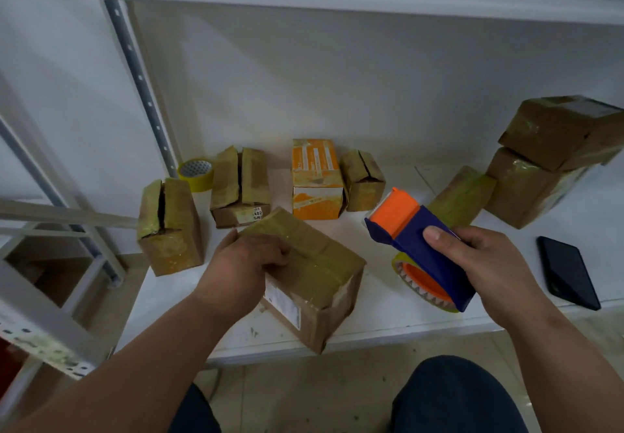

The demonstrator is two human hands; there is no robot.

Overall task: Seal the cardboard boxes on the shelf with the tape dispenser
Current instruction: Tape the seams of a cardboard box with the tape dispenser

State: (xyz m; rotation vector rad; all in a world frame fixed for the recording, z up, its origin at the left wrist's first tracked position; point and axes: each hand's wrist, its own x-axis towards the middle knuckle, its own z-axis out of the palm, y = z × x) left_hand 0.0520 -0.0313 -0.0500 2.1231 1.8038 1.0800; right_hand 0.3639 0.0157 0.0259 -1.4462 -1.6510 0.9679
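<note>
A taped brown cardboard box [320, 280] sits at the shelf's front edge, turned at an angle. My left hand [246, 264] rests on its top left with the fingers curled over the tape seam. My right hand [486, 264] grips a blue and orange tape dispenser [418, 243], held above the shelf just right of that box, its yellowish tape roll hanging underneath. Behind stand three brown boxes with split top seams: one at the left [170, 226], one behind it [240, 186], a small one [363, 179] beside an orange box [315, 179].
A spare yellow tape roll [196, 172] leans by the left upright. Taped boxes are stacked at the right [553, 159], with another [462, 196] lying before them. A black phone [567, 272] lies on the white shelf [388, 318] at the right. My knees are below the shelf edge.
</note>
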